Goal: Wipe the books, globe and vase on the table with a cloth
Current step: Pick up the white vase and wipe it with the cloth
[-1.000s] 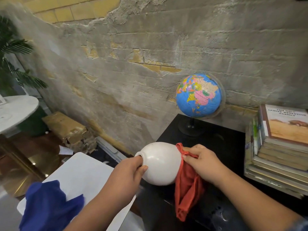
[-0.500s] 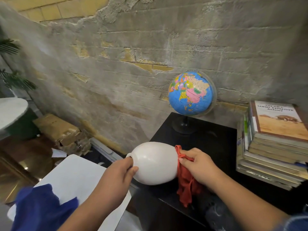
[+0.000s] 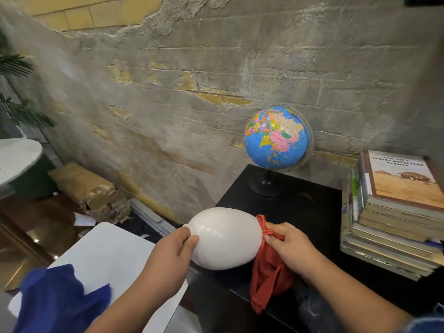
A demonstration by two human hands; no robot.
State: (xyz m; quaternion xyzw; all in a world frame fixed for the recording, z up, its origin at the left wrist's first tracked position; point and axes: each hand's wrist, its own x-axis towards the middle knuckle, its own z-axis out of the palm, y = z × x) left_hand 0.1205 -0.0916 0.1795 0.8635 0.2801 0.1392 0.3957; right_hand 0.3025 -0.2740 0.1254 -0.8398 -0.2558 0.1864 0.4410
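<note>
White glazed ceramic, egg-shaped and turned on its side: that was the vase (image 3: 224, 239) you held over the near left edge of the glossy black table (image 3: 312, 212). I could not tell whether it was clear of the tabletop. Your left hand (image 3: 170, 255) had thumb and fingers curled round the narrow neck. Your right hand (image 3: 290, 248) had its fingers closed into the crumpled red-orange cloth (image 3: 269, 282), pressing it against the vase's broad base.

Compared with a second before, your right hand sat a little lower on that base. The cloth was gathered more under the palm, though a tail hung down as before. The neck pointed left and slightly upward, much as it had. I judged that you were part-way through wiping the bottom end of the vase, so that item was not yet finished.

The blue plastic globe on its black stand (image 3: 276, 138) stood in the same spot at the back of the table. The stack of worn paperback books (image 3: 394, 212) lay as before on the right, and neither hand was near either. Only your viewpoint had shifted.
</note>
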